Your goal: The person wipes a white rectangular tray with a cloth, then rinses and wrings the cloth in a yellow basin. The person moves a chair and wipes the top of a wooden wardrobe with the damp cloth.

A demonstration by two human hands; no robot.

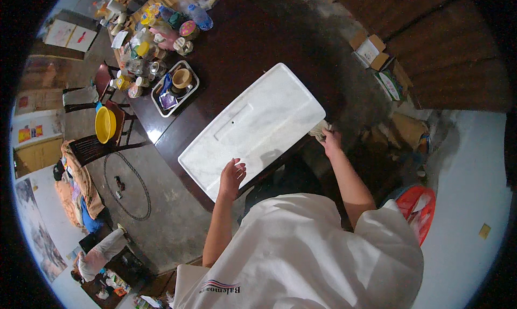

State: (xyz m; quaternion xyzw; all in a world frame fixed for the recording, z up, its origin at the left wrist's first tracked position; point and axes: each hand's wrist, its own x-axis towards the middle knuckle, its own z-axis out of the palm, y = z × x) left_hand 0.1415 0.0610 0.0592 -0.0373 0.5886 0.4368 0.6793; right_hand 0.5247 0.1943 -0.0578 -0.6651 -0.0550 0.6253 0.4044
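A large white rectangular panel (258,119) with a raised rim, a shallow recess and a small dark hole lies slantwise on a dark wooden table (242,38). My left hand (233,177) is over the panel's near left part, its fingers apart and nothing in it; whether it touches the surface I cannot tell. At the panel's right edge, my right hand (332,142) grips a crumpled beige cloth (318,130). The cloth is partly hidden by the panel's corner and my fingers.
A white-rimmed tray (196,73) with a wooden bowl stands to the left, near jars and bottles. Beyond the table's left edge are chairs, a yellow basin (105,125) and a loop of track on the floor. Another person is at the lower left; opened cardboard boxes stand at the right.
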